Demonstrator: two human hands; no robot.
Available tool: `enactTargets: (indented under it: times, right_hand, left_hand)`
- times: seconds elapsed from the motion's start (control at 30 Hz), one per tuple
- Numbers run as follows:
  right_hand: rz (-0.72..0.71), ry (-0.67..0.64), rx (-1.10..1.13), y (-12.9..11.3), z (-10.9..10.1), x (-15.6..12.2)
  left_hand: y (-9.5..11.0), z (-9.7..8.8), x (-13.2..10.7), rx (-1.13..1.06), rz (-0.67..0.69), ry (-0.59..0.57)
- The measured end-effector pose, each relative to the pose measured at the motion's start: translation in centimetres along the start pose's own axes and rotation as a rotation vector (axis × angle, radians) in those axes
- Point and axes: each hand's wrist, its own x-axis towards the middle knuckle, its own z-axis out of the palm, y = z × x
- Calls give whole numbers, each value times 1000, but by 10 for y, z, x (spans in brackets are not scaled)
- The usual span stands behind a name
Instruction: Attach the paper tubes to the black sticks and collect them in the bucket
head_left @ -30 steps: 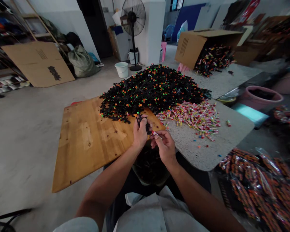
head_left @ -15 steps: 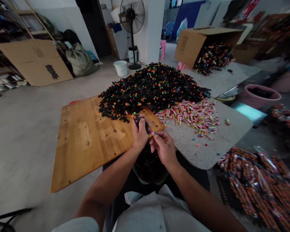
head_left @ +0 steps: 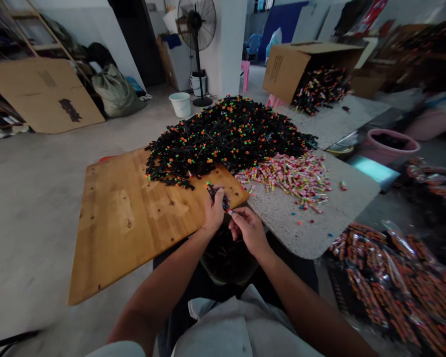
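Observation:
My left hand [head_left: 214, 212] is closed around a small black plastic toy [head_left: 210, 190] with a green tip, which points up and away from me. My right hand [head_left: 248, 227] pinches a small pink-and-white candy tube [head_left: 230, 211] between thumb and fingertips, at the near end of the black toy. The fingers hide much of both pieces, so I cannot tell how far the tube sits in the toy. Beyond my hands lies a big heap of similar black toys [head_left: 230, 134] with orange and green tips. To its right is a pile of candy tubes [head_left: 290, 176].
A wooden board [head_left: 107, 223] lies on the left, beside a grey speckled tabletop [head_left: 282, 223]. Below my hands is a dark container [head_left: 228, 258]. A tipped cardboard box [head_left: 286, 69] spills more pieces at the back. Bagged goods [head_left: 379, 272] lie at the right.
The view has shifted slightly, so the surroundings sit further left. Both hands appear slightly lower and further left, still together, with the tube against the black toy.

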Motion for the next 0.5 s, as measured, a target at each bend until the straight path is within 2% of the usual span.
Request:
enactTargets:
  times: [0.07,0.13,0.2,0.27,0.33,0.4,0.43,0.5]
  right_hand:
    - [37,53,-92,7,-23,6]
    - [107,27,-218,11,-49,9]
    - [163,-93,-409,12,-72,12]
    - [126,-151,-673,9,-90,21]
    - [17,-14,-953,2,-104,39]
    - [-56,233,-1171,-7,-115,66]
    - [-67,331,-1246,-12,-119,81]
    - [-32,429,-1370,-19,-125,110]
  left_hand:
    - [-11,-17,8,96,-39,-79]
    - [-19,-42,24,256,16,-78]
    - [-23,-71,47,555,180,-11]
    - [-22,-101,73,936,360,-54]
    - [-17,-129,96,1231,440,-157]
    - [-12,-149,112,1426,430,-326]
    - [-10,-155,117,1489,405,-412]
    - [-7,-163,124,1559,352,-533]
